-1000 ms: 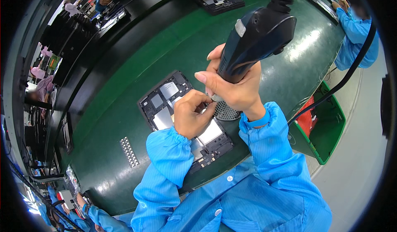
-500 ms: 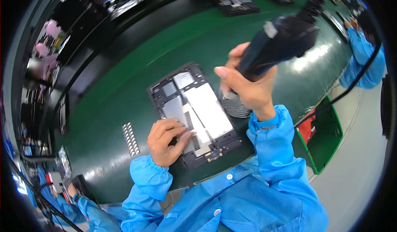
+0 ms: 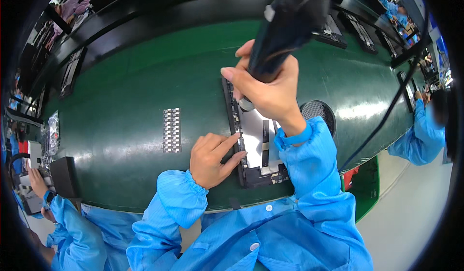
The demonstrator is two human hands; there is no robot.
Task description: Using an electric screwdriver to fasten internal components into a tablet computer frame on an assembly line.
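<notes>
An opened tablet-like device lies on the bench, its inside facing up, with a silvery panel, a black strip and a dark frame with small parts. My left hand is at its left edge, index finger and thumb apart, fingertips on or just over the frame; nothing shows between them. Wrapped round a thick black corded hand tool, my right hand is above the device. The tool's round greyish end points down at the upper part of the panel. My right hand and sleeve hide the device's right side.
A sheet of small black-and-white pieces lies left on the green bench. Right of the device stands a round black mesh holder. A black cable crosses the right side, above a green bin. Co-workers sit at both sides.
My view has turned, so the device looks more upright. The black tool has come lower, over the device's upper part. My left hand has shifted from the panel's lower middle to the left edge.
</notes>
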